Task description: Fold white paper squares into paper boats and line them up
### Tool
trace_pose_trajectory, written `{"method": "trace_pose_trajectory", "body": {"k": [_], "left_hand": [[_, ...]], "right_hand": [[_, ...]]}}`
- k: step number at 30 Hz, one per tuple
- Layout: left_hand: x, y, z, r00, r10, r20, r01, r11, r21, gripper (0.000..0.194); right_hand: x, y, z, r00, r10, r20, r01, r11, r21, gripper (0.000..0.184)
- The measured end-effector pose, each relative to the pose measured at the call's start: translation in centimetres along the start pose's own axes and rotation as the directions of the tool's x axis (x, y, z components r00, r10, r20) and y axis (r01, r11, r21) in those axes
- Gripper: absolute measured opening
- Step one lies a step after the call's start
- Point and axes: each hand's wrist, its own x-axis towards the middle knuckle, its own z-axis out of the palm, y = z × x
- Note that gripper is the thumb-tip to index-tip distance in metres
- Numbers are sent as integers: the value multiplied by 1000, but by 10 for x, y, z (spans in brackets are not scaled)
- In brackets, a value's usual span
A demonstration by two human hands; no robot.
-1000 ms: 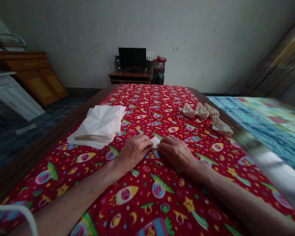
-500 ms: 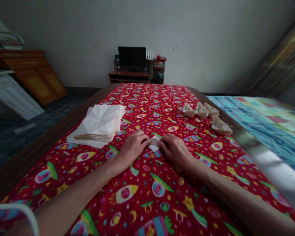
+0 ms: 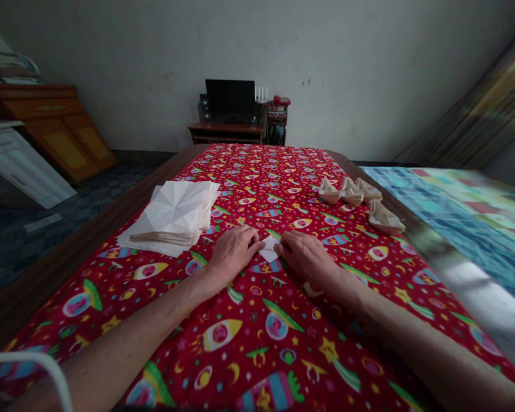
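Observation:
A small folded piece of white paper [image 3: 270, 249] lies on the red patterned tablecloth [image 3: 249, 343] between my two hands. My left hand [image 3: 235, 252] is closed, with thumb and fingers pinching the paper's left corner. On the other side, my right hand [image 3: 304, 252] grips the right corner with curled fingers. The undersides of both hands' fingers are hidden. Left of my left hand sits a stack of creased white paper sheets [image 3: 174, 212]. Several folded paper boats [image 3: 385, 217] stand at the right, beyond my right hand.
A wooden table edge [image 3: 111, 212] runs along the left of the cloth. At the lower left a white curved tube [image 3: 34, 357] crosses my forearm. A bed with a blue patterned cover [image 3: 446, 223] adjoins the right side. Against the far wall stands a monitor [image 3: 230, 97].
Both hands stay at the folded paper, with only slight finger shifts. A little more of the paper's right part shows now. The stack and the boats have not moved.

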Motion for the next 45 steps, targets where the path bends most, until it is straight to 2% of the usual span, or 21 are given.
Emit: {"method": "trace_pose_trajectory", "body": {"k": [6,11,14,18,23,28,31,36,41,45], "left_hand": [[0,-1,1,1000,-17,-4,17,1000,-24,19],[1,0,2,999,-38,-24,38,999,-2,25],[3,0,-1,998,-57,11,57,998,-10,25],[3,-4,-5,995,-86,49,88,996,-31,22],[3,-8,-4,996,-81,33,82,996,-39,21],[6,-9,-2,991,-121,53,125,988,-89,20],[5,-12,-2,996,-81,42,86,985,-147,17],[5,-18,0,999,32,-9,-33,974,-223,26],[14,-17,0,996,65,64,-46,963,-267,24],[13,-13,-3,991,75,109,-35,944,-327,21]], "right_hand": [[-2,-2,-2,1000,-5,-7,5,999,-46,22],[1,-5,2,997,80,-10,-81,994,-67,40],[5,-2,-1,994,105,31,-104,995,-9,43],[8,3,-8,982,132,136,-144,986,84,40],[7,6,-14,974,157,161,-174,980,96,30],[9,7,-17,964,174,199,-196,976,95,27],[7,10,-13,970,174,169,-200,968,150,23],[-4,12,-3,992,121,26,-124,949,290,19],[-8,12,3,996,80,-36,-60,920,386,11],[-9,12,4,993,-13,-119,63,903,426,5]]}}
